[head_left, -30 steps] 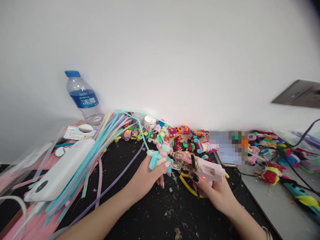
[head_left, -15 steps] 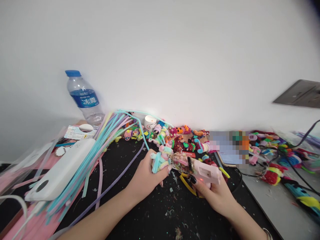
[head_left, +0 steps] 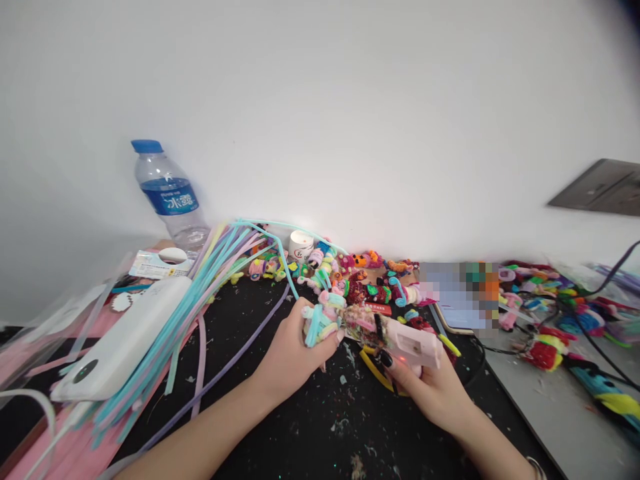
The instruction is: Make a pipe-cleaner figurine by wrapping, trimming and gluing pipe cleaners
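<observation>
My left hand (head_left: 295,350) is closed around a small pastel pipe-cleaner figure (head_left: 320,323) in light blue, pink and yellow. In my right hand (head_left: 430,387) is a pale pink hot glue gun (head_left: 413,341), its front half coated in fuzzy fibres and a red light glowing on its side. The gun's nozzle end points left and meets the figure's right side; whether the tip touches it I cannot tell. Behind and below the gun lies a tool with yellow handles (head_left: 375,369), partly covered by my right hand.
A bundle of pastel pipe cleaners (head_left: 165,347) and a white power bank (head_left: 123,340) lie at left, before a water bottle (head_left: 170,193). Along the wall are several finished pipe-cleaner figures (head_left: 367,291) and a paper cup (head_left: 301,247). A phone (head_left: 453,313) and cables are at right.
The figure in my left hand has turned and tilted over, and the glue gun has shifted slightly left against it. Over the last half second both hands stay nearly still.
</observation>
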Demonstrator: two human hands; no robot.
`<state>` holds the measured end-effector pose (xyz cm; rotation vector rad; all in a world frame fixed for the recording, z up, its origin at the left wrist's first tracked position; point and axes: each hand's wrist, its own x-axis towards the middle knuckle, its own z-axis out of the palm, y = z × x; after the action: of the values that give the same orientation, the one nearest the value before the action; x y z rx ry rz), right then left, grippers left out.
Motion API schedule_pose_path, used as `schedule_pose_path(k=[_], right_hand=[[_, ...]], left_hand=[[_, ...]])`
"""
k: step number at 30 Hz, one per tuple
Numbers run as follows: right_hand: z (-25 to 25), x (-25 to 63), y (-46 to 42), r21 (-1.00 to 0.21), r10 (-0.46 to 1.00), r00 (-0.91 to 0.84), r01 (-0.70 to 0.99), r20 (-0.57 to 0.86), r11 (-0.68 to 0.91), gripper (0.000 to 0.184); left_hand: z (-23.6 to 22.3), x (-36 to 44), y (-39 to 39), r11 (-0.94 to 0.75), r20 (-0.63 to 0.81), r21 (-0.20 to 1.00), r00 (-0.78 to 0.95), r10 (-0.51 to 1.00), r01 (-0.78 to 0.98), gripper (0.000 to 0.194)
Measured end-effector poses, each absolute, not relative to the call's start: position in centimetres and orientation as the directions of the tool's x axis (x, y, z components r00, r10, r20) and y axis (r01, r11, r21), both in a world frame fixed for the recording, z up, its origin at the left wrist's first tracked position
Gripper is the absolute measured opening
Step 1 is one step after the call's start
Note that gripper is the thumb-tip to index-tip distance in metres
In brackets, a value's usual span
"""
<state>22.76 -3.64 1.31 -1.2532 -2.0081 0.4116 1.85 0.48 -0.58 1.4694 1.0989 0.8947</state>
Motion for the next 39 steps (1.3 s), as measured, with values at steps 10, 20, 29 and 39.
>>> schedule_pose_path(k=[10, 20, 29, 39], right_hand=[[1.23, 22.82, -3.62, -0.622, 0.878, -0.276, 0.625, 0.39, 0.472, 0.016], [1.08, 22.91, -3.72, -0.609, 0.884, -0.271, 0.646, 0.38, 0.46, 0.018], [1.12, 22.8, -3.62, -0.612, 0.883, -0.275, 0.642, 0.38, 0.462, 0.02], [1.37, 22.83, -3.63, -0.61, 0.891, -0.263, 0.655, 0.37, 0.447, 0.018]], left_hand=[[-0.81, 1.81, 0.56, -0.05, -0.003, 0.983, 0.29, 0.957, 0.175, 0.027], [-0.72, 1.75, 0.52, -0.072, 0.018, 0.98, 0.278, 0.96, 0.184, 0.027], [-0.7, 1.74, 0.58, -0.088, 0.026, 0.972, 0.273, 0.962, 0.217, 0.027], [-0.44, 1.74, 0.51, -0.088, 0.024, 0.969, 0.269, 0.963, 0.229, 0.026]])
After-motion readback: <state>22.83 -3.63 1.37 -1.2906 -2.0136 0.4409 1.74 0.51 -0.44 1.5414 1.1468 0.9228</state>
